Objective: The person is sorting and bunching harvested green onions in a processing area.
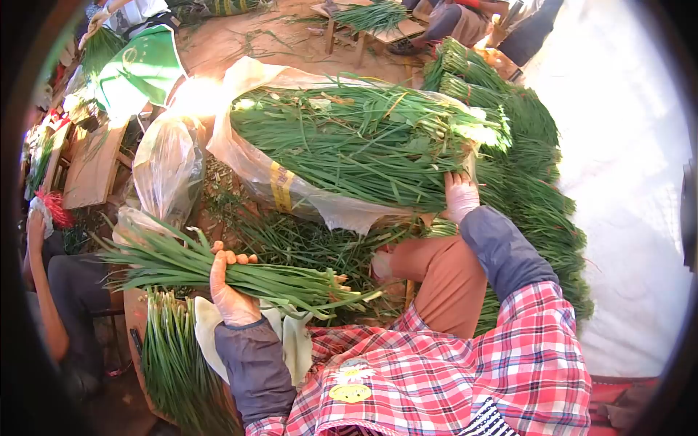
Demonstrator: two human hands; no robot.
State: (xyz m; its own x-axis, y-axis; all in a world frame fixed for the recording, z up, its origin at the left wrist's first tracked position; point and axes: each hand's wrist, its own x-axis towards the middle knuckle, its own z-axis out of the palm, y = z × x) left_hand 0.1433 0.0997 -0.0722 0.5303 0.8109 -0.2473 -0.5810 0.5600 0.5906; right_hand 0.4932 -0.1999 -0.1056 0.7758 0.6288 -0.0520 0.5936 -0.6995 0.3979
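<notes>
My left hand (233, 291) is closed around a bunch of garlic chives (182, 261). Its leaf tips point left and its pale cut ends point right, above my lap. My right hand (461, 198) reaches forward to the right end of a large heap of chives (349, 145). Its fingers are together and curled on the chives there, with the tips partly hidden. That heap lies in an opened clear plastic bag (291, 190) with yellow printing. Loose chives (305, 243) lie beneath the bag's near edge, between it and the held bunch.
Tied chive bundles (534, 189) are stacked along the right, beside a white sheet (618, 218). A bundle of chives (171, 356) rests on a board at lower left. Other people sit at left and at the back, near a wooden stool (396, 29) and a green bag (142, 69).
</notes>
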